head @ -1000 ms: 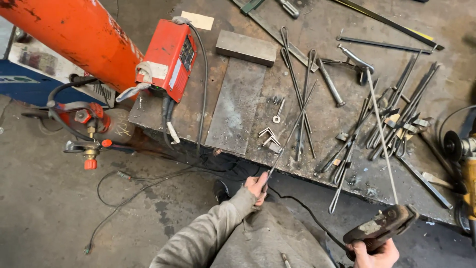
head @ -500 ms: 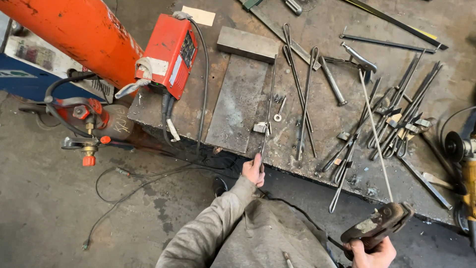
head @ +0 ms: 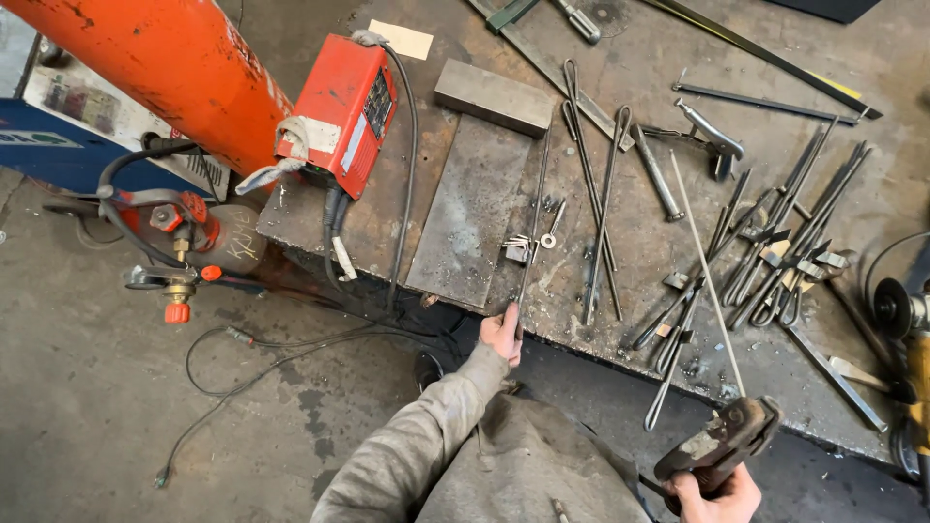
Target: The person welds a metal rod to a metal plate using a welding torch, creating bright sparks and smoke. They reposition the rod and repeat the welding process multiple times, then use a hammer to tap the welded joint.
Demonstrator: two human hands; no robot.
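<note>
Left hand (head: 501,336) on thin rod (head: 532,221), workbench (head: 678,320)

Stained concrete floor (head: 87,407), scorched steel workbench (head: 639,310), flat daylight

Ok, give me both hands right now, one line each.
Left hand: closed on the near end of a thin steel rod lying on the workbench.
Right hand: closed on an electrode holder gripping a long welding rod.

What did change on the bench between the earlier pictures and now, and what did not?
The left hand slid the thin rod forward onto the bench, its far end reaching toward the steel block. The right hand keeps holding the electrode holder. The red welder and loose rods stayed put.
</note>
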